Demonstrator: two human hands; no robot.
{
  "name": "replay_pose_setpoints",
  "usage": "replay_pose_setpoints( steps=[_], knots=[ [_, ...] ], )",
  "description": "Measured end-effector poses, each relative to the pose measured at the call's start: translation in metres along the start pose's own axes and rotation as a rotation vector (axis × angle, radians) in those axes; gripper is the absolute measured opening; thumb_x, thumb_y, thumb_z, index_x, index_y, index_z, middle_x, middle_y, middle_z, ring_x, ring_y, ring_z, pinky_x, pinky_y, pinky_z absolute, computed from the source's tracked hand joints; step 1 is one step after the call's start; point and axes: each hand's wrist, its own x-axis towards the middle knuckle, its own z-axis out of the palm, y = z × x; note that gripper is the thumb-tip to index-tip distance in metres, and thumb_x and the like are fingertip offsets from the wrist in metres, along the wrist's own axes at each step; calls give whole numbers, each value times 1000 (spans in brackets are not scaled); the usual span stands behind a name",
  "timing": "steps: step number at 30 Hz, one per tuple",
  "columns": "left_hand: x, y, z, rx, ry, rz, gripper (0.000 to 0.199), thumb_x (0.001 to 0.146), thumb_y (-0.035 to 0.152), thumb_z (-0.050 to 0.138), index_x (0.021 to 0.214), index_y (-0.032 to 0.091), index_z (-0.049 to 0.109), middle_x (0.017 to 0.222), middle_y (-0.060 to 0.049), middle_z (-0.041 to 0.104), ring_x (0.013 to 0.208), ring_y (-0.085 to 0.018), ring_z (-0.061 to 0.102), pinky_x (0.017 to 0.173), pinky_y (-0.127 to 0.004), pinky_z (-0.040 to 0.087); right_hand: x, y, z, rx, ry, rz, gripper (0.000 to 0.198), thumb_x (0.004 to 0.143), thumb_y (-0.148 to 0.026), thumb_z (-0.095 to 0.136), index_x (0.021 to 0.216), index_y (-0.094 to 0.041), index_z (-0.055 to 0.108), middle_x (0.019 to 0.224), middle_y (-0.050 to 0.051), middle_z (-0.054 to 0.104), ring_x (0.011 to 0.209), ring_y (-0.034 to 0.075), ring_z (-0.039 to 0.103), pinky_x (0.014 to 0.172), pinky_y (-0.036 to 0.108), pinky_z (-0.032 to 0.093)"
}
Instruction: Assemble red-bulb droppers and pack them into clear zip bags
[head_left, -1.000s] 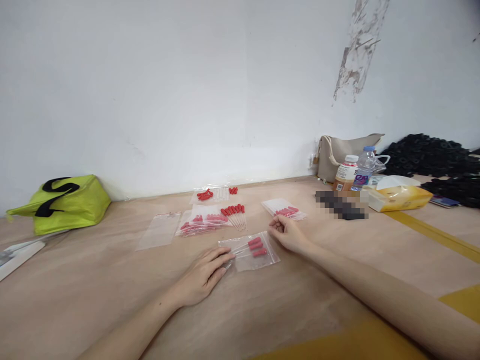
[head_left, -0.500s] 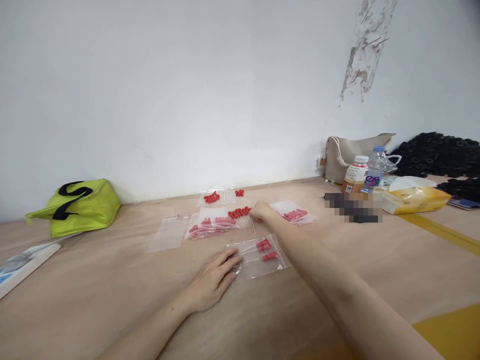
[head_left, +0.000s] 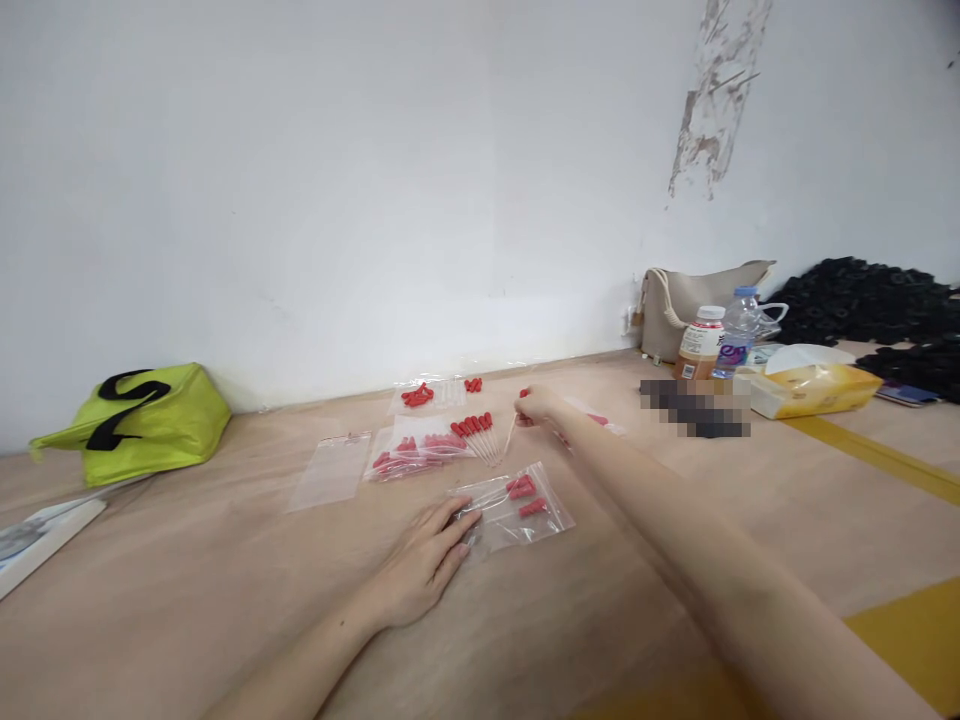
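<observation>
My right hand is closed on a dropper with a red rubber bulb, its thin stem slanting down to the left. Just left of it, several similar droppers lie fanned out, red bulbs away from me. My left hand rests flat, fingers stretched out and touching the near left part of a clear zip bag. Inside that bag lie a few red-bulbed droppers. Filled bags with red bulbs sit left of the fan. Another filled bag is partly hidden behind my right forearm.
Toward the wall lie loose red bulbs and clear tubes on plastic. A flat clear bag lies to the left, near a lime-green bag. Bottles, a tissue pack and a black heap stand right.
My right hand has lifted a dropper away from the right end of the fan and moved slightly up. My left hand stays on the zip bag. The view has shifted slightly.
</observation>
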Motion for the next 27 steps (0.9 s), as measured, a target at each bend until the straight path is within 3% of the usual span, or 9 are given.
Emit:
replay_pose_setpoints(
  steps=[3,7,11,15,27],
  knots=[
    [0,0,0,10,-4,-7,39,92,30,31,131,29,34,137,-3,32,123,-22,33,100,-40,32,-26,17,-33,105,53,5,46,75,-6,45,118,-19,36,73,-2,53,59,9,58,59,23,51],
    [0,2,-1,20,-6,-16,40,92,31,31,132,30,33,137,-3,33,123,-22,33,100,-40,33,-69,47,-58,447,183,-75,46,66,-8,51,109,-21,40,67,-5,48,51,9,56,54,24,52],
    [1,3,-3,27,-24,-18,40,92,31,30,132,29,32,137,-3,32,123,-22,32,99,-40,33,-95,69,-55,572,238,-76,43,61,-15,58,101,-21,43,72,-4,49,60,9,55,58,24,53],
    [0,4,-3,31,-37,-23,40,92,31,29,132,29,32,138,-4,31,124,-22,31,100,-40,32,-103,73,-42,605,220,-82,45,59,-20,62,99,-22,43,73,-4,49,62,10,54,60,26,53],
    [1,3,-6,-44,-67,-73,40,93,35,27,132,31,33,139,0,31,126,-20,29,102,-39,28,-118,73,-42,607,37,-21,42,58,-26,68,93,-22,45,64,-5,50,61,13,57,67,32,52]
  ],
)
